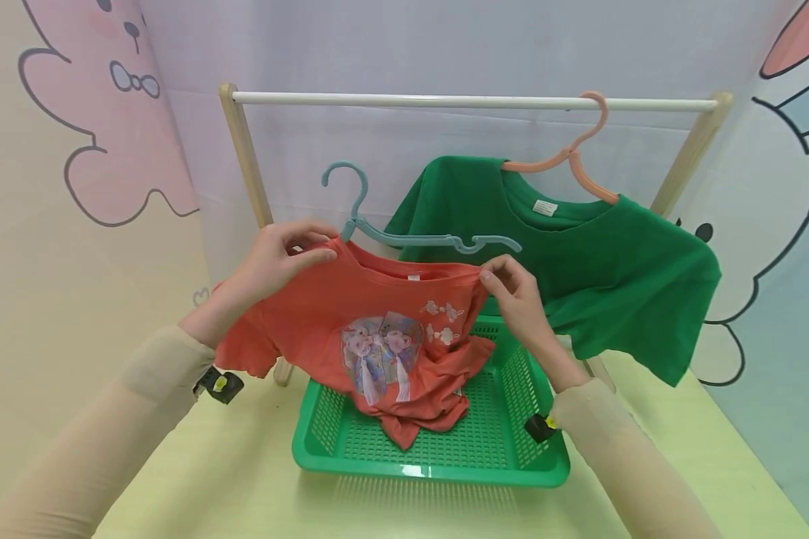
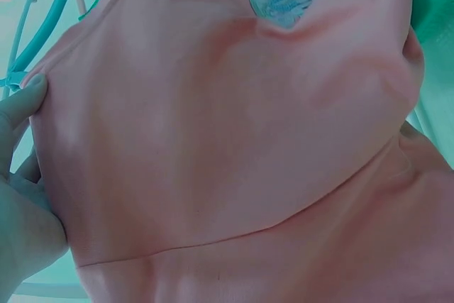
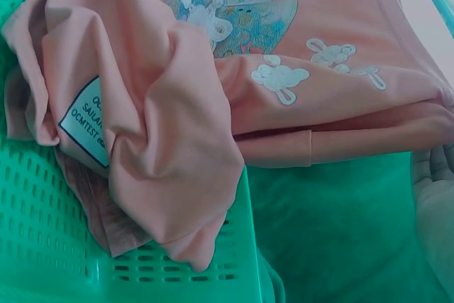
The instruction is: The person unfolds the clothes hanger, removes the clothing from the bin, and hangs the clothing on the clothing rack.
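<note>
A red-orange T-shirt (image 1: 303, 314) with a printed picture and white bunny patches is held up by both hands. My left hand (image 1: 279, 258) pinches its left shoulder near the collar, beside the blue clothes hanger (image 1: 411, 240). One arm of the hanger goes into the neckline there; the other lies outside, above the collar. With thumb and fingers my right hand (image 1: 517, 298) pinches the opposite shoulder, just below the hanger's free end. In the right wrist view the lower part of the shirt (image 3: 163, 125) hangs bunched, showing a printed label.
Beneath the shirt a green plastic basket (image 1: 431, 473) stands on a pale yellow table (image 1: 229, 464). Behind is a rack with a white rail (image 1: 404, 99) and wooden posts. A green T-shirt (image 1: 647, 277) hangs from it on an orange hanger (image 1: 586, 168) at the right.
</note>
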Demonstrator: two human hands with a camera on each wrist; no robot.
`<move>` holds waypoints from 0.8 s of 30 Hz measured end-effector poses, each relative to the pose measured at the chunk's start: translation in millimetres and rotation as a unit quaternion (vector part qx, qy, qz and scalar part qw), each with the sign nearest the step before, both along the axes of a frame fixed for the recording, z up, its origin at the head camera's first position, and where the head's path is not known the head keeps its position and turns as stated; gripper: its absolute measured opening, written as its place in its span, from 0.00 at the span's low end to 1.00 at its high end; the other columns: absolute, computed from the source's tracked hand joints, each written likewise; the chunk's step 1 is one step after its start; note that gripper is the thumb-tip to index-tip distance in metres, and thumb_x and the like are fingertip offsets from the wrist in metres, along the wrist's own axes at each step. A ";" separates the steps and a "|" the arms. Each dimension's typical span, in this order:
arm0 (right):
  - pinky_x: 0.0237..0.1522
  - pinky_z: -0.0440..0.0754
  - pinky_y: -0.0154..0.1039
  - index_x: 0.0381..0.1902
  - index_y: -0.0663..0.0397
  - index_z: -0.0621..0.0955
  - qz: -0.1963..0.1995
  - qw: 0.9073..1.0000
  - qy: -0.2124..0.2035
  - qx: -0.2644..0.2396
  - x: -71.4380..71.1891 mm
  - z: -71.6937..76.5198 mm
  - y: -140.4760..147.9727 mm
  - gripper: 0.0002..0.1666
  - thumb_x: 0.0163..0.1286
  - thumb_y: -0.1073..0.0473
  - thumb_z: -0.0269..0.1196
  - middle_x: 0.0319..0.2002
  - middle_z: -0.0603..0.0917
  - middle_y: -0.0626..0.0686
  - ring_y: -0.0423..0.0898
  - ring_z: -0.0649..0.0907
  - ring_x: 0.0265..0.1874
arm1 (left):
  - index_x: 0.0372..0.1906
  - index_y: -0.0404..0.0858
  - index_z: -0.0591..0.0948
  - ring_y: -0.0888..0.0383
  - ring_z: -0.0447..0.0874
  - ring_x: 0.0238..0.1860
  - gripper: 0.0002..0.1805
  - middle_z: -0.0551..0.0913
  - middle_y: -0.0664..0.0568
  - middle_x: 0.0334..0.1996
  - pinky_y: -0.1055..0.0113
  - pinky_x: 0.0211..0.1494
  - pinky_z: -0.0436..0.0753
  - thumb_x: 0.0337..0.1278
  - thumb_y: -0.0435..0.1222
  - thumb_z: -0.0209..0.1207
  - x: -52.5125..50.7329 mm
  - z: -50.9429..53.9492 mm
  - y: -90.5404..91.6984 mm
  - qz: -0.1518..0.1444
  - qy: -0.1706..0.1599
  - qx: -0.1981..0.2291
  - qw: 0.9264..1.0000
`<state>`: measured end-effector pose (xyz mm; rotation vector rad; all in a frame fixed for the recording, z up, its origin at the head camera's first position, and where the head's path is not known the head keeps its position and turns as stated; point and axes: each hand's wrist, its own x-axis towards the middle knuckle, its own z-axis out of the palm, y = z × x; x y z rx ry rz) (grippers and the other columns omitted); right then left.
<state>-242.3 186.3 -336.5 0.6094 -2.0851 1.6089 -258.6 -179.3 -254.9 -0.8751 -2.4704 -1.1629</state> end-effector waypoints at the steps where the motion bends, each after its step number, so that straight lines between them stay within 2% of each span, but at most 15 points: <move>1: 0.38 0.80 0.28 0.44 0.70 0.76 -0.001 1.000 0.002 0.002 0.2 0.3 0.9 0.12 0.76 0.62 0.55 0.34 0.79 0.42 0.37 0.79 0.32 | 0.55 0.43 0.83 0.73 0.82 0.38 0.16 0.88 0.45 0.46 0.77 0.41 0.80 0.63 0.38 0.64 -0.1 0.3 -0.8 -0.001 -0.001 0.000 1.000; 10: 0.37 0.81 0.27 0.43 0.72 0.76 -0.010 1.000 0.009 -0.003 2.1 2.3 11.1 0.11 0.75 0.64 0.55 0.33 0.78 0.44 0.38 0.78 0.31 | 0.53 0.41 0.83 0.76 0.82 0.37 0.15 0.89 0.44 0.43 0.78 0.40 0.80 0.62 0.35 0.65 0.8 1.7 -7.2 -0.002 0.004 0.004 1.000; 15: 0.38 0.80 0.28 0.42 0.71 0.75 -0.017 1.000 0.002 0.008 5.0 2.1 17.9 0.11 0.75 0.63 0.55 0.33 0.78 0.45 0.38 0.77 0.31 | 0.53 0.44 0.84 0.73 0.83 0.37 0.15 0.89 0.46 0.42 0.77 0.39 0.80 0.62 0.37 0.65 3.2 1.1 -8.9 0.001 -0.005 -0.008 1.000; 19: 0.38 0.78 0.27 0.42 0.67 0.75 -0.024 0.999 -0.007 0.026 7.0 2.2 25.1 0.10 0.76 0.62 0.56 0.32 0.77 0.43 0.38 0.77 0.31 | 0.53 0.46 0.84 0.69 0.84 0.37 0.14 0.89 0.48 0.41 0.76 0.39 0.81 0.63 0.39 0.64 4.5 1.2 -10.6 -0.009 -0.012 -0.020 1.000; 24: 0.39 0.78 0.25 0.42 0.66 0.74 -0.015 0.999 -0.005 0.045 9.6 2.3 32.6 0.09 0.76 0.62 0.55 0.34 0.78 0.42 0.40 0.78 0.32 | 0.53 0.45 0.84 0.66 0.84 0.37 0.14 0.89 0.49 0.40 0.76 0.39 0.81 0.63 0.39 0.64 5.2 0.4 -12.9 -0.016 -0.012 -0.026 0.999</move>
